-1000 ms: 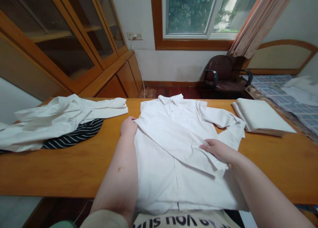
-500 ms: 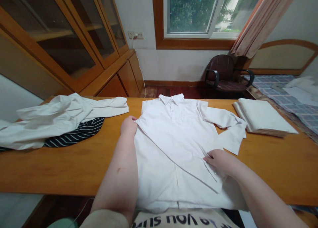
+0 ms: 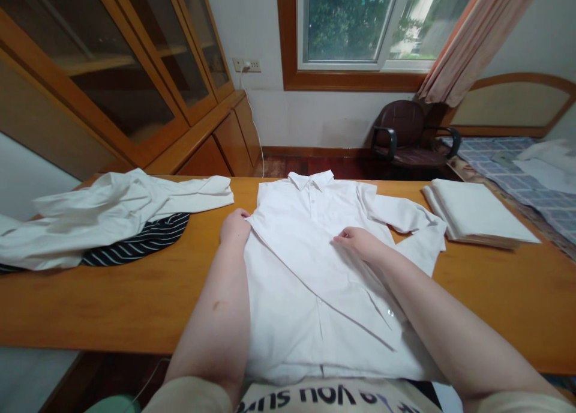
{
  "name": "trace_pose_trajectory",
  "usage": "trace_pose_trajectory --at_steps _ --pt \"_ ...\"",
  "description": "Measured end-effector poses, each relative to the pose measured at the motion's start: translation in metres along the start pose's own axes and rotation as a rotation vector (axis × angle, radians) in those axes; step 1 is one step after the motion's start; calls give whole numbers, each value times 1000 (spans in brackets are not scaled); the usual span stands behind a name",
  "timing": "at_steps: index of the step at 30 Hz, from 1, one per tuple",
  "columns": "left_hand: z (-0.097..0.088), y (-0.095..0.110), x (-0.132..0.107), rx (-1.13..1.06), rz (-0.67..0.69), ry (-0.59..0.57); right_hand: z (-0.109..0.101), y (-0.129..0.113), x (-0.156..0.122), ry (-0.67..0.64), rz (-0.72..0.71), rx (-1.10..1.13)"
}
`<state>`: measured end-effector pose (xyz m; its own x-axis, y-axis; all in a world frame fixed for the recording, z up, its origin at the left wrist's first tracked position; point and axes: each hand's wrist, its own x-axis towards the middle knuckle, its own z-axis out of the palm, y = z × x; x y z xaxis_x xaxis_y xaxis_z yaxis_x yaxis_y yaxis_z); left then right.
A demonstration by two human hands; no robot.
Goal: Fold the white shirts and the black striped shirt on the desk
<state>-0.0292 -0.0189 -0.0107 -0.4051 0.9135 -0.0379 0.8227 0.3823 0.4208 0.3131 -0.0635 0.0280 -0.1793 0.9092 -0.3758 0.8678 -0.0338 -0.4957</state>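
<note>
A white button-up shirt [image 3: 310,221] lies face up on the wooden table [image 3: 112,299], collar away from me. Its left sleeve is folded diagonally across the front, the cuff low on the right. My left hand [image 3: 234,227] rests curled on the fold at the shirt's left shoulder, pressing the cloth. My right hand [image 3: 357,242] lies flat on the middle of the shirt's chest, fingers stretched out toward the left. The shirt's other sleeve [image 3: 411,218] lies bent out to the right on the table.
A heap of white cloth [image 3: 103,212] over a dark striped garment [image 3: 139,242] lies at the table's left. A stack of folded white cloth [image 3: 477,212] sits at the right. Behind the table are a brown armchair [image 3: 405,134], wooden cabinets [image 3: 135,83] and a bed [image 3: 531,167].
My right hand left the folded sleeve's cuff low on the right and slid up and leftward to the shirt's chest. The left hand stayed at the shoulder fold.
</note>
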Motion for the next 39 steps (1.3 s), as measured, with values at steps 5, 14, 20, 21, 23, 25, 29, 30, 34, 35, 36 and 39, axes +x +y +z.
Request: trace_pose_trajectory --at_steps 5,14,20,21,23,25,29,30,34,35,36,39 --pt "-3 0 -1 16 -26 14 9 6 8 54 -115 -144" --pt "-27 -6 -11 -25 14 -85 12 16 2 147 -202 -183" --pt "-26 11 -25 61 125 66 11 14 1 133 -190 -192" --pt "-23 14 -25 97 112 46 10 14 1 131 -194 -187" --pt "-18 16 -24 171 32 -28 10 15 1 132 -204 -181" --pt "-16 11 -19 212 -56 -115 11 15 2 135 -206 -189" --pt "-18 -5 -8 194 -92 -189 12 16 3 138 -198 -201" --pt "-18 -7 -6 182 -92 -189 12 15 3 138 -198 -199" --pt "-17 -7 -4 157 -127 -148 10 15 2 137 -193 -190" --pt "-15 -5 -4 152 -127 -116 10 14 2 132 -189 -187" --pt "-13 -2 -5 140 -104 -75 10 14 1 128 -187 -183" --pt "-4 7 -6 73 59 35 9 14 1 118 -196 -167"
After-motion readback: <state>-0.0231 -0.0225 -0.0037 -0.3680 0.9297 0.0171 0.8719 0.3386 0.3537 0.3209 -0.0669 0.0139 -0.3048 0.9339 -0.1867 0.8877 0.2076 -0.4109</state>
